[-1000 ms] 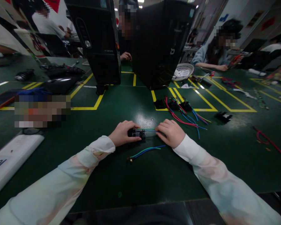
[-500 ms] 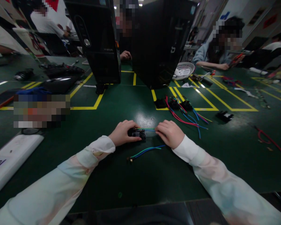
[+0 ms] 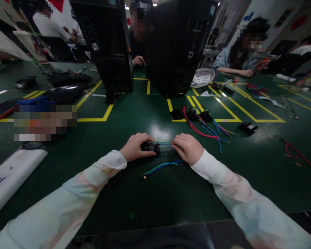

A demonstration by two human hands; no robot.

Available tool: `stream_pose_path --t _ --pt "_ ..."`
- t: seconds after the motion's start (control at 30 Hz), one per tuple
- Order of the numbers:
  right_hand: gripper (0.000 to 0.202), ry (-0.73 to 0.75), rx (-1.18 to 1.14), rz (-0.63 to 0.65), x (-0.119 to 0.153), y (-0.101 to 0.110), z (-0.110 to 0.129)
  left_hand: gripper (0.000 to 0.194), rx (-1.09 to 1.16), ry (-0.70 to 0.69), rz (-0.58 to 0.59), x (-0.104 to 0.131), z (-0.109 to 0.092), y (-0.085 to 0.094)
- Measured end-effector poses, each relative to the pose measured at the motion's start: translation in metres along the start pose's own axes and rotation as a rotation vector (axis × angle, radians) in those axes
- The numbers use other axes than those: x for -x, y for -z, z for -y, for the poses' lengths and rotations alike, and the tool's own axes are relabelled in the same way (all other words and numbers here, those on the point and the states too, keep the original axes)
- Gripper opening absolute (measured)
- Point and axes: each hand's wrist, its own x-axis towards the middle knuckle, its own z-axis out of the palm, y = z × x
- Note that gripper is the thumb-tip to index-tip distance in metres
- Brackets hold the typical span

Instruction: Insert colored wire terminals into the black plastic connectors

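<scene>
My left hand (image 3: pixel 137 148) grips a small black plastic housing (image 3: pixel 153 148) between thumb and fingers, just above the green table. Green and blue wires (image 3: pixel 164 143) run along the top of the housing to the right. Their far ends are pinched by my right hand (image 3: pixel 188 148), whose fingertips are pressed together and hide the wire ends. Closer to me lies a loose pair of green and blue wires (image 3: pixel 160 167) with small brass-coloured terminals (image 3: pixel 144 176) at the left end.
Black housings with red and blue wires (image 3: pixel 193 116) lie beyond my right hand. Another black part (image 3: pixel 248 128) and a red wire (image 3: pixel 302 157) are further right. Two black computer cases (image 3: pixel 111 52) stand at the back. A white power strip-like box (image 3: pixel 15 176) sits left. Co-workers (image 3: pixel 248 52) sit across.
Almost nothing differs. Both hands keep their holds on the housing and wires, and the view has shifted very slightly.
</scene>
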Motion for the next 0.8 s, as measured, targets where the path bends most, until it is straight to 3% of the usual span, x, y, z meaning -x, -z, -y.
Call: stream_pose_path --t 0.23,0.43,0.8 --pt "0.02 -0.026 0.038 -0.039 0.0003 0.0015 0.0017 0.041 0.002 0.002 -0.004 0.0003 -0.0001 0.0002" --pt "0.015 0.002 -0.009 0.041 0.0004 -0.0009 0.0012 0.041 0.009 0.01 0.007 0.0004 -0.0001 0.0005" --pt "0.016 -0.002 0.056 0.015 0.0002 0.003 0.0045 0.041 -0.004 0.013 0.002 0.0004 -0.0026 0.0015"
